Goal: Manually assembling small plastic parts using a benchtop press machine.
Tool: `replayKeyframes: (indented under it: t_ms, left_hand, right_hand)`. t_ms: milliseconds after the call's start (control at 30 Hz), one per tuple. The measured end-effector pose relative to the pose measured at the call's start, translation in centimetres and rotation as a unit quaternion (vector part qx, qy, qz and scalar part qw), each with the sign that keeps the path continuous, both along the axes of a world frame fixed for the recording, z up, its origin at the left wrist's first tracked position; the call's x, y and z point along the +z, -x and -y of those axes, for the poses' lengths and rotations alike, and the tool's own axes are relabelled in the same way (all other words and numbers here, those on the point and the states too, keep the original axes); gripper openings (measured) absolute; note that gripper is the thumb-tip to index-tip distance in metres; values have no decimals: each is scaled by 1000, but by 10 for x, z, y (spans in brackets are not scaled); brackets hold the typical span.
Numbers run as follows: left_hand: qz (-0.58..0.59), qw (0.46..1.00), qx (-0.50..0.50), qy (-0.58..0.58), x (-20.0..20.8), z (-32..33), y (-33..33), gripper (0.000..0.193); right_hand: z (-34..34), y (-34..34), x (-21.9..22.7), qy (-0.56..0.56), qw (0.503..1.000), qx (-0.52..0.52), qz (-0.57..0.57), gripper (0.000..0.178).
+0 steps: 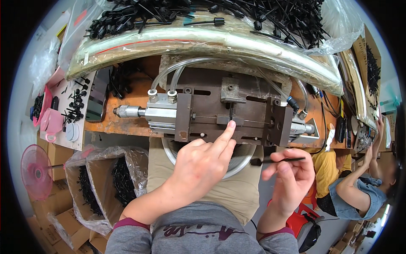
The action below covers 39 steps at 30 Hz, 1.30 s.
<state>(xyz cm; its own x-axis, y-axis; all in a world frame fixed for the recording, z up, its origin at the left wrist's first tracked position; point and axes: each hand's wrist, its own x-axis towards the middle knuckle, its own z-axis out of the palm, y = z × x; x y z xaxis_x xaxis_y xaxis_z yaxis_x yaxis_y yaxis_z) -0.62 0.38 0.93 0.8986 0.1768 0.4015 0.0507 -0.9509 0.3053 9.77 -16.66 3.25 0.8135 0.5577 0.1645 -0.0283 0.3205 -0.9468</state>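
My left hand (201,165) reaches over a dark metal fixture (207,91), its index finger stretched out and the other fingers curled. That fingertip touches a small block (222,120) at the fixture's middle, where the end of a thin black part (231,111) shows under a steel clamp block (230,91). Lower right, my right hand (292,182) pinches a slim black rod with a thicker knob (256,162) at its left end, apart from the fixture. Silver air cylinders (163,116) with clear hoses flank the fixture.
Piles of black rods (292,19) lie on a plastic-covered ledge behind the fixture. Left are a pink cup (51,122), a pink fan (37,171) and a plastic-lined box (99,190) of black parts. A co-worker (355,190) sits at the right.
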Motion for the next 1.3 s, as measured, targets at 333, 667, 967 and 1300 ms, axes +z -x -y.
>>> replayKeyframes:
  t_ms: [333,667,967,1300]
  left_hand:
    - [110,957,-138,230,12,0,16,31]
    - [141,922,-155,327,11,13,27,33]
    - [145,937,-179,262,11,5,39,29]
    - [191,948,-82,241,13,-15,77,31]
  right_hand:
    - [-9,-1,-6,-49,968,81,-231,43]
    - [-17,1,-11,-49,959,149,-234,42]
    - [-25,-1,-15,-5,973,154,-173,20]
    - [-80,0,10,3,995,100,-17,20]
